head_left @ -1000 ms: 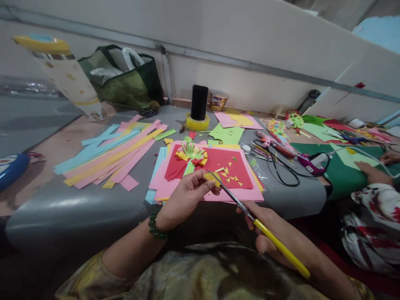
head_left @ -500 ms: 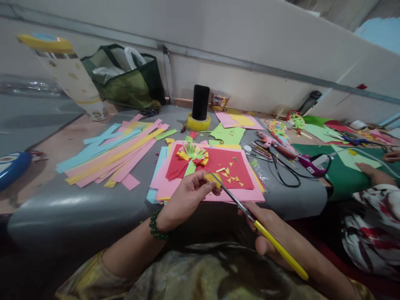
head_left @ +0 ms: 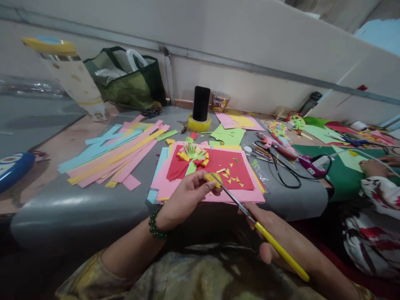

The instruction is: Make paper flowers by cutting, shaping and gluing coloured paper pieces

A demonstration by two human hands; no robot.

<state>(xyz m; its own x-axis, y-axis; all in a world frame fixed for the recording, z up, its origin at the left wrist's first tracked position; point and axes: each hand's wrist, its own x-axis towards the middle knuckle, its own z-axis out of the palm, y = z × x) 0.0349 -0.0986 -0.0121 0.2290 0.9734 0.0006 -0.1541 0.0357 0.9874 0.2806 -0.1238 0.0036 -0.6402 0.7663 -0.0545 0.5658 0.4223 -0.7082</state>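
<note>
Scissors [head_left: 280, 251], steel-bladed and yellow-handled, are gripped in the right hand [head_left: 269, 221] in the head view, meeting yellow paper [head_left: 211, 179] pinched by the left hand [head_left: 186, 195], apparently to steady its edge. Below, a smooth red sheet [head_left: 215, 159] seemingly catches sharp triangular scraps [head_left: 229, 181] beside a fringed paper flower [head_left: 193, 152].

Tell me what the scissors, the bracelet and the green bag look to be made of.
Scissors: blades look like metal, grey with a dull shine; the smooth, evenly yellow handle is probably plastic.
Bracelet: polished, dark green round beads with small highlights; could be stone, glass or plastic.
Green bag: likely thin fabric or mesh, judging by its soft sag and darker edging.
</note>
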